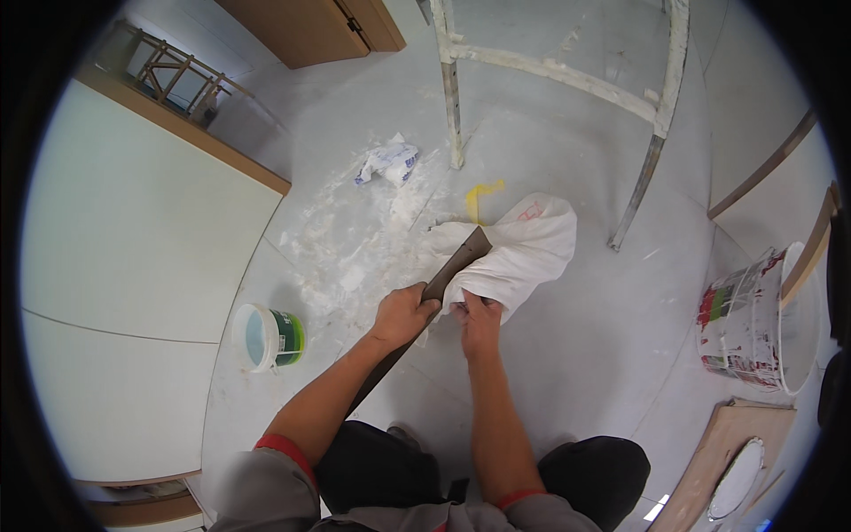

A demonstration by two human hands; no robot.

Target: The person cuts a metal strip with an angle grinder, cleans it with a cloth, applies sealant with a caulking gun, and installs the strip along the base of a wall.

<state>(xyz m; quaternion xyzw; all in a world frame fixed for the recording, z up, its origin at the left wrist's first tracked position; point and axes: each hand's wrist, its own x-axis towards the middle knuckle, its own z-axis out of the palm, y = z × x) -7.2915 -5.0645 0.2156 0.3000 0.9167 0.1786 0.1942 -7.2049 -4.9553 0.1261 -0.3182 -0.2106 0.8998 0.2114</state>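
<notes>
My left hand [404, 316] is closed round a long, flat, dark strip [459, 263]. The strip slants from near my left knee up to a white cloth-like sack [530, 253], and its far end lies against the sack. My right hand [480, 324] pinches the near edge of the sack, its fingertips partly hidden in the folds. The sack looks bulky and rests on the floor in front of me, with faint red marks on its far side. A narrow yellow strip [479, 197] lies just beyond it.
White powder smears the grey floor [332, 257] near a crumpled white-and-blue bag [390, 161]. A small green-and-white bucket [288, 337] stands left; a large paint-streaked bucket [740, 328] is right. Paint-crusted ladder legs [452, 106] stand ahead. A wooden board [705, 457] lies lower right.
</notes>
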